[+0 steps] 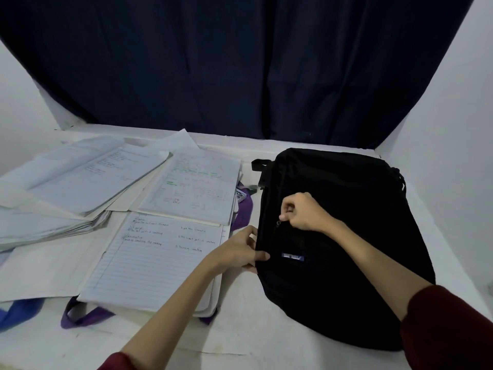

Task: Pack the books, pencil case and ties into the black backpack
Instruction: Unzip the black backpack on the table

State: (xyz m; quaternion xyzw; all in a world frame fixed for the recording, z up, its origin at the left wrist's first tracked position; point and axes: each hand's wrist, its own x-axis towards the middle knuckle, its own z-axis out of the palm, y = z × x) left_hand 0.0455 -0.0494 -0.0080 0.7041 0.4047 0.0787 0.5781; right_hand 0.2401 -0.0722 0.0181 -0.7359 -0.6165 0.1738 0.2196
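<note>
The black backpack (344, 236) lies flat on the white table at the right, a small blue logo on its front. My right hand (304, 210) pinches a zipper pull (279, 223) on the front of the bag. At the bag's left edge, my left hand (240, 251) grips the fabric. Several open notebooks and books (149, 263) lie spread over the left half of the table. A purple tie (244, 212) pokes out from under the pages beside the bag; another purple strip (82, 316) and a blue one (16, 313) show at the front left. No pencil case is visible.
A dark navy curtain (240, 62) hangs behind the table. White walls close in on both sides. The white table covering (234, 324) lies bare in front between the books and the bag.
</note>
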